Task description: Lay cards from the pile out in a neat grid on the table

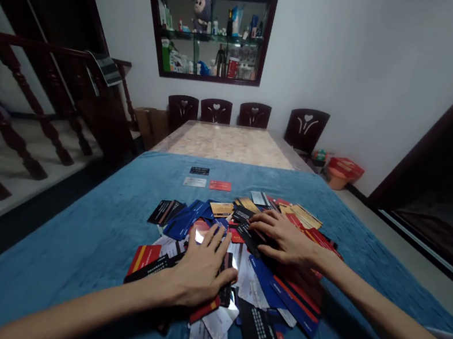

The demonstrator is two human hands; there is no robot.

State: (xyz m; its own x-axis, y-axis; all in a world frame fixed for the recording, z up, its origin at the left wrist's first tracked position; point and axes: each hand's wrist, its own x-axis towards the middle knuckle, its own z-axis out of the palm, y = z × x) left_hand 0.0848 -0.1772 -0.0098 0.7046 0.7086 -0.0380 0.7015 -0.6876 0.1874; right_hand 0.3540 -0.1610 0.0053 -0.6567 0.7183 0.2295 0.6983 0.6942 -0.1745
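A loose heap of plastic cards in blue, red, black, white and gold covers the middle of a blue cloth on the table. My left hand lies flat on the heap's left half, fingers stretched out and slightly apart, palm down on the cards. My right hand rests on the far right part of the heap, fingers extended, with the fingertips pressing on a black card. Neither hand lifts a card off the heap.
Three separate cards lie beyond the heap: a black card, a grey card and a red card. The bare marbled tabletop extends past the cloth to several dark chairs. A stair railing runs along the left.
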